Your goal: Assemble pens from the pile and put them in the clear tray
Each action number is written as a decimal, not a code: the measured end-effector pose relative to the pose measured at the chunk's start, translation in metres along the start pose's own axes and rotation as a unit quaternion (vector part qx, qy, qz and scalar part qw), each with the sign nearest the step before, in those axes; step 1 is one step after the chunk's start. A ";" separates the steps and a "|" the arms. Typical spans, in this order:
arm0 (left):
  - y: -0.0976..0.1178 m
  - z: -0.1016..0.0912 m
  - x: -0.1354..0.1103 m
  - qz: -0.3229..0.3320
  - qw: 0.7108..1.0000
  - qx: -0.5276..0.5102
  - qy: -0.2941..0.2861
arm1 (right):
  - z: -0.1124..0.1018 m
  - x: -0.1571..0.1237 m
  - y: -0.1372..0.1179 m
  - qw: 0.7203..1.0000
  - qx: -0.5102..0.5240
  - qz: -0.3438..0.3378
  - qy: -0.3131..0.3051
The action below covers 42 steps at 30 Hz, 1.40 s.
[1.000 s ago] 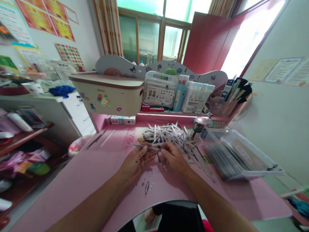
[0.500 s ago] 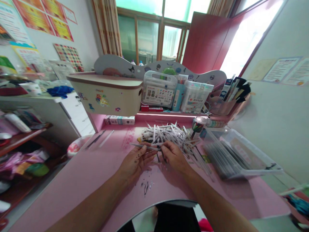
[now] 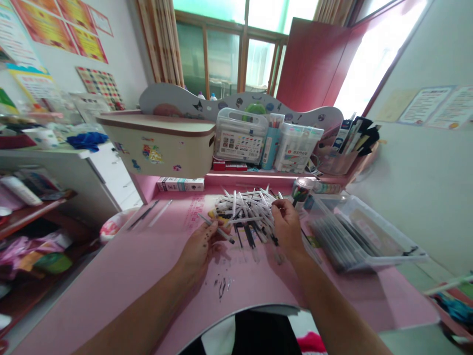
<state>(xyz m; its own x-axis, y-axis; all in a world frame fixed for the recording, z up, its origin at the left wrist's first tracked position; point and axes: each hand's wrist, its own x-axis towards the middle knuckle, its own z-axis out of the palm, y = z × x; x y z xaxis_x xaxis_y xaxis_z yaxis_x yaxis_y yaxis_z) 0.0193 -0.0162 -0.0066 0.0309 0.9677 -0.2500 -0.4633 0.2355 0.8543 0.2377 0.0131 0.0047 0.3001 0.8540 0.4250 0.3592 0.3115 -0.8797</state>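
Observation:
My left hand (image 3: 201, 247) pinches a slim pen (image 3: 223, 233) between thumb and fingers, its dark end pointing right and toward me. Beyond it lies a heap of pens (image 3: 254, 209), mostly white and clear with some black parts. At the right side of this heap is my right hand (image 3: 287, 224), its fingers curled together; whatever they grip, if anything, is hidden. Two thin sticks, one dark (image 3: 143, 215) and one pale (image 3: 160, 213), lie apart on the pink desk (image 3: 148, 281) at the left. Small dark bits (image 3: 222, 286) are scattered near the front edge.
A clear plastic box (image 3: 391, 231) with rows of pens stands at the right. Behind the heap are a clear jar (image 3: 302, 190) and a long carton (image 3: 181, 184). The raised shelf carries a lidded cream bin (image 3: 158, 148), marker cases (image 3: 242, 138) and a pen holder (image 3: 338, 160).
My right hand has left the pen in my left hand and moved right and away to the heap. The left hand keeps the pen, now tilted with its dark end lower.

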 end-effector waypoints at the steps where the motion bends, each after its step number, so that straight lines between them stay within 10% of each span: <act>1: -0.001 0.000 0.001 0.003 1.000 -0.006 0.008 | -0.002 0.001 0.000 0.997 -0.067 -0.031 -0.005; 10: -0.001 -0.001 0.000 -0.019 1.000 0.017 0.015 | -0.009 0.000 -0.001 0.865 -0.441 -0.044 -0.236; 21: -0.003 -0.002 0.001 0.012 1.000 0.010 0.025 | -0.018 0.009 0.000 0.858 -0.471 -0.046 -0.200; 30: -0.001 0.000 -0.003 0.037 0.997 0.062 0.003 | -0.017 -0.008 -0.013 0.830 -0.463 -0.087 -0.300; 42: -0.002 0.011 -0.018 -0.069 0.993 0.064 -0.074 | 0.003 -0.024 -0.016 0.786 -0.534 -0.045 -0.309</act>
<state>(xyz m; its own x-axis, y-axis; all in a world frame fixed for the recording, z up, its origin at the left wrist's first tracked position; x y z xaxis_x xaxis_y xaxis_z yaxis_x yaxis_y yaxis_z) 0.0295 -0.0333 0.0011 0.2197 0.9261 -0.3067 -0.3304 0.3664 0.8698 0.2225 -0.0110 0.0080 -0.1360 0.9907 -0.0001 0.9902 0.1359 -0.0310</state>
